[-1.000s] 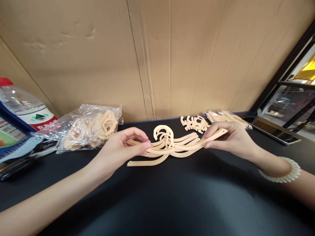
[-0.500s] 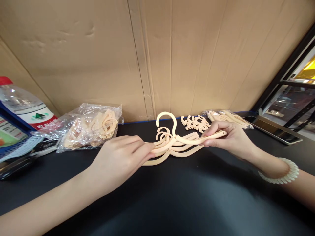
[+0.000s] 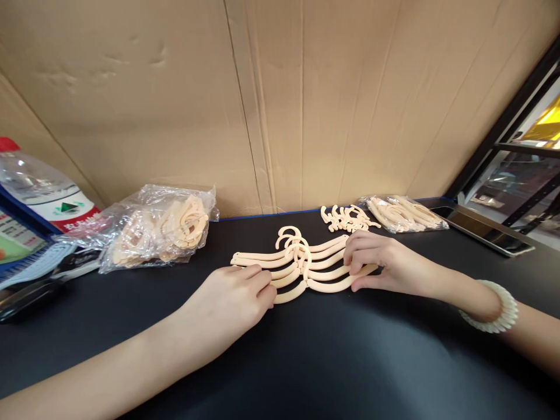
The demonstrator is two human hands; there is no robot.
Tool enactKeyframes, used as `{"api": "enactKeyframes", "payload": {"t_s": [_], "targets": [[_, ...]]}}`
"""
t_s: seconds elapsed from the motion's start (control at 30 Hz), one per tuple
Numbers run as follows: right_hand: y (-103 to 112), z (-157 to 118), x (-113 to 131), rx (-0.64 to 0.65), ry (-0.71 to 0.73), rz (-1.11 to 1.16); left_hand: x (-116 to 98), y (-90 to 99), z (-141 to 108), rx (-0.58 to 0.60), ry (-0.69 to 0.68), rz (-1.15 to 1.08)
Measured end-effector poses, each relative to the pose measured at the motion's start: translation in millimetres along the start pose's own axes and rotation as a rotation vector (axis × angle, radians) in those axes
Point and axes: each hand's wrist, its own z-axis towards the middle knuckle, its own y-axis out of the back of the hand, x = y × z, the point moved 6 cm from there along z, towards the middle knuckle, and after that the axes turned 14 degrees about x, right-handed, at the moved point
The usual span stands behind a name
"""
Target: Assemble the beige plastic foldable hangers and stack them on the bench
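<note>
Several beige clothes hangers [image 3: 315, 248] lie in an overlapping row on the black table, their hooks bunched in the middle. The nearest clothes hanger [image 3: 329, 287] lies at the front of the row. My left hand [image 3: 240, 294] is closed over its left arm, the fingertips partly hidden. My right hand [image 3: 378, 259] pinches its right arm between thumb and fingers. Behind the row, to the right, is a small pile of loose beige hooks [image 3: 347, 218].
A clear bag of beige pieces [image 3: 161, 227] lies at the left, by a bottle [image 3: 52, 186] and a blue brush-like item [image 3: 39, 265]. At the back right are a bag of hanger arms [image 3: 405, 213] and a metal tray [image 3: 481, 228]. A cardboard wall [image 3: 280, 105] stands behind.
Both hands have lowered the hanger from above the row to the table at its front. Its hook, upright before, now lies back over the other hooks.
</note>
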Motion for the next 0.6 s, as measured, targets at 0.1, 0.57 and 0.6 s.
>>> {"api": "enactKeyframes", "payload": {"t_s": [0.1,0.57,0.6], "targets": [[0,-1,-3,-0.003,-0.022,-0.023,5,-4.8,0,0.04,0.036,-0.053],[-5,-2,-18,-0.171,-0.099,-0.225,22,-18.1,5,0.014,0.149,0.024],[-6,-2,-19,-0.176,-0.102,-0.229,23,-19.6,6,0.009,0.157,0.04]]}}
